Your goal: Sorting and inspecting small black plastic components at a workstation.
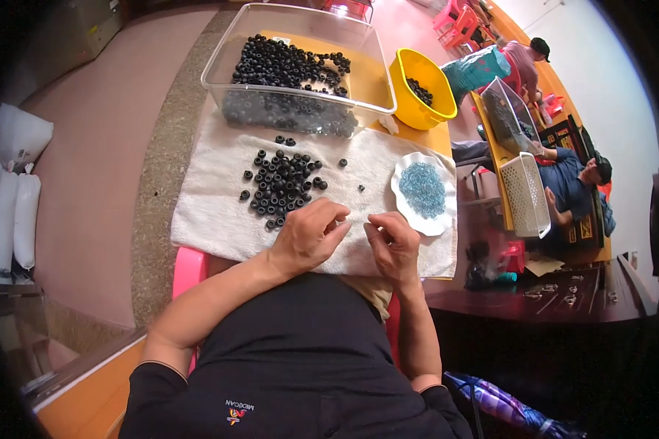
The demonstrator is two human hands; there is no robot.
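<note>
My left hand is closed in a pinch, thumb against forefinger, just below a loose heap of small black round pieces with holes. Close by on its right, my right hand also pinches its fingertips together. Whatever either hand holds is too small to make out. A white scalloped dish of small clear blue pieces stands beyond my right hand. Between the heap and the dish lie a single black piece and a tiny dark bit. All rest on a white towel.
Behind the towel stands a clear plastic bin with many more black pieces. A yellow tub beside it holds some too. People sit at the right, near a white perforated basket. White sacks stand at the left.
</note>
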